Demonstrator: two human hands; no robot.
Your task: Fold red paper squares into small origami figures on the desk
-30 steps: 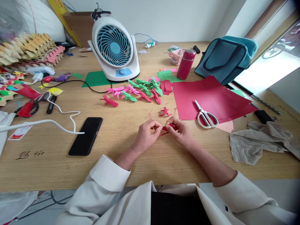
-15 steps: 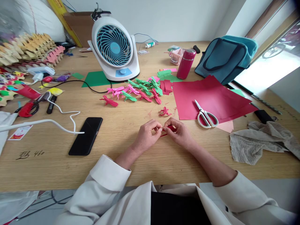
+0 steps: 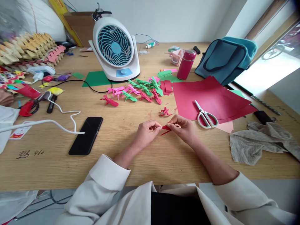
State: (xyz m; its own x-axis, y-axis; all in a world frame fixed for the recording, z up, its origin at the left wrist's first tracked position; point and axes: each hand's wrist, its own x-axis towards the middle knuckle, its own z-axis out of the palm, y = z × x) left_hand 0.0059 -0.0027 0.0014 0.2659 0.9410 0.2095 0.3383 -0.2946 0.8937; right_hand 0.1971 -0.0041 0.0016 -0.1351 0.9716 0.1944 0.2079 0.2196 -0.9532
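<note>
Between both hands is a small folded piece of red paper [image 3: 166, 127], with a thin strip of it pointing down toward the left. My left hand [image 3: 148, 132] pinches its left tip between thumb and finger. On its other side, my right hand [image 3: 182, 128] grips the folded part, and the fingers hide some of it. Just beyond the hands lies a small red folded paper figure [image 3: 165, 111]. Farther back is a pile of green, pink and red folded paper figures [image 3: 142, 88]. White-handled scissors [image 3: 206, 116] rest partly on large red paper sheets [image 3: 211, 97] at the right.
A black phone [image 3: 86, 136] lies left of my hands, near a white cable [image 3: 58, 126]. A white fan [image 3: 117, 47] stands at the back. On the right are a red bottle [image 3: 186, 65], a teal bag [image 3: 225, 61] and a crumpled grey cloth [image 3: 253, 143].
My hands have drawn slightly apart, so more of the red paper shows between them. The right hand has shifted a little to the right.
</note>
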